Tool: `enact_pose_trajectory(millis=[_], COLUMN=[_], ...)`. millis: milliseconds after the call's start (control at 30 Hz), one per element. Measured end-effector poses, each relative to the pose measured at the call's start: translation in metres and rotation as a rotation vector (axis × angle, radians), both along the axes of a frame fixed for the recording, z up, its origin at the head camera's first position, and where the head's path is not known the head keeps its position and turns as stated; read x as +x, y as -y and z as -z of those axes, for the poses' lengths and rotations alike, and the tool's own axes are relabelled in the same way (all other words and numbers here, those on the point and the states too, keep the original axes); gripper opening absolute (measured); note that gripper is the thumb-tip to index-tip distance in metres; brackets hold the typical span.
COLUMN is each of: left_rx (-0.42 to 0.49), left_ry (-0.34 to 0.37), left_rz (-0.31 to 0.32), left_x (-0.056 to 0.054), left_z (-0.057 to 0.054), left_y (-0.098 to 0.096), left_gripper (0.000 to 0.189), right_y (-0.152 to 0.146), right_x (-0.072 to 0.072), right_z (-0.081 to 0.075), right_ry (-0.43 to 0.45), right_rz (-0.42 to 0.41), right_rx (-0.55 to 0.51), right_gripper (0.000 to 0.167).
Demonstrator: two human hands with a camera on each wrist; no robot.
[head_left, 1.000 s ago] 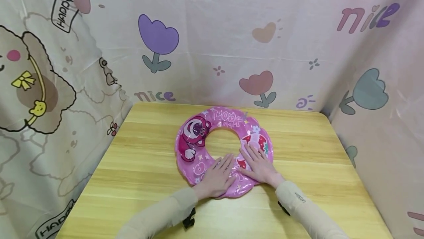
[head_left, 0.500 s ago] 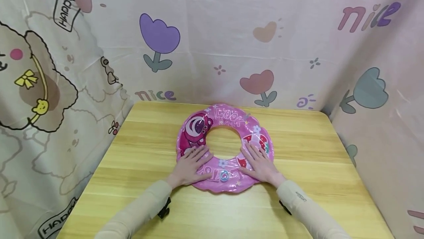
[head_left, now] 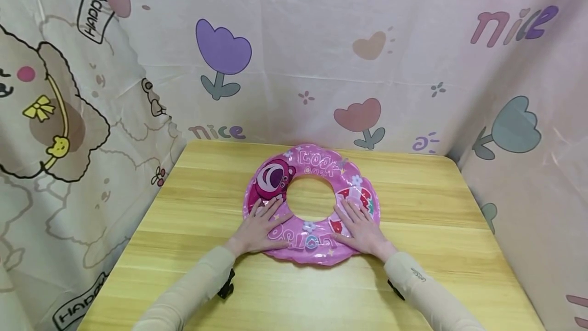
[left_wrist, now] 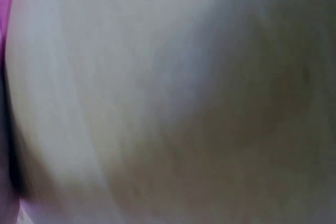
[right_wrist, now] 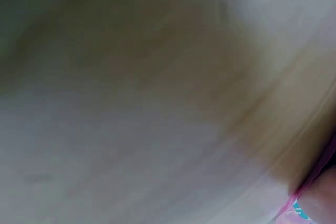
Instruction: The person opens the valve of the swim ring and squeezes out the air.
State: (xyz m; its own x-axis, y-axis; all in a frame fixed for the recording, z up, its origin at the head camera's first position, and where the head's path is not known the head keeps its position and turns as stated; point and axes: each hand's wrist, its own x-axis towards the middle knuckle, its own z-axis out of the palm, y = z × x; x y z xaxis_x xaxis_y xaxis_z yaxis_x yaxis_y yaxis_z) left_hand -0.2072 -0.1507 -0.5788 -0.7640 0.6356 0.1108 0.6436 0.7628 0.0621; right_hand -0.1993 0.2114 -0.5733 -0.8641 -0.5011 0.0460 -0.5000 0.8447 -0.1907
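Note:
A pink inflatable swim ring (head_left: 317, 160) lies flat on the wooden table, printed with a bear, strawberries and white letters. On its lower left part rests my left hand (head_left: 257, 229), palm down with fingers spread, partly covering the bear print. My right hand (head_left: 362, 229) lies on the lower right part in the same way, over the strawberry print. Both hands touch the ring from above without curling round it. The wrist views show mostly blurred table, with a sliver of the pink ring (left_wrist: 6, 3) at the left wrist view's edge.
The light wooden table (head_left: 436, 249) reaches back to a printed cloth (head_left: 294, 40) with flowers and words. Similar cloth hangs along the left and right sides. A dark strap piece (head_left: 226, 285) shows under the left sleeve.
My left hand has moved left from the ring's bottom middle to its lower left, uncovering the letters there. The ring's lower edge has shifted slightly up. The right hand has stayed in place.

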Motion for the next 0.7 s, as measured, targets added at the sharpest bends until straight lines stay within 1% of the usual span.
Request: enact_pose_trajectory(millis=[167, 267, 367, 533, 633, 700], left_rx=[0.017, 0.017, 0.020, 0.014, 0.001, -0.003], left_ry=[0.012, 0.020, 0.028, 0.048, 0.057, 0.066], left_rz=[-0.020, -0.030, -0.036, -0.044, -0.045, -0.045], left_x=[-0.0008, -0.0013, -0.0016, -0.0009, -0.0008, -0.0018], left_z=[0.0007, 0.0004, 0.0002, -0.0013, -0.0029, -0.0020], left_y=[0.0000, -0.0009, -0.0017, -0.0014, -0.0021, -0.0028], left_gripper=[0.084, 0.085, 0.086, 0.086, 0.085, 0.085], right_y=[0.0012, 0.0029, 0.0047, 0.0065, 0.0061, 0.0053], right_x=[0.0004, 0.0004, 0.0005, 0.0015, 0.0019, 0.0019], right_z=[-0.0005, 0.0002, -0.0013, -0.0073, -0.0071, -0.0056], right_ry=[0.035, 0.045, 0.034, 0.046, 0.054, 0.053], right_rz=[0.042, 0.079, 0.105, 0.107, 0.109, 0.111], right_rx=[-0.023, -0.003, 0.031, 0.053, 0.056, 0.055], right_gripper=[0.090, 0.091, 0.089, 0.088, 0.088, 0.088])
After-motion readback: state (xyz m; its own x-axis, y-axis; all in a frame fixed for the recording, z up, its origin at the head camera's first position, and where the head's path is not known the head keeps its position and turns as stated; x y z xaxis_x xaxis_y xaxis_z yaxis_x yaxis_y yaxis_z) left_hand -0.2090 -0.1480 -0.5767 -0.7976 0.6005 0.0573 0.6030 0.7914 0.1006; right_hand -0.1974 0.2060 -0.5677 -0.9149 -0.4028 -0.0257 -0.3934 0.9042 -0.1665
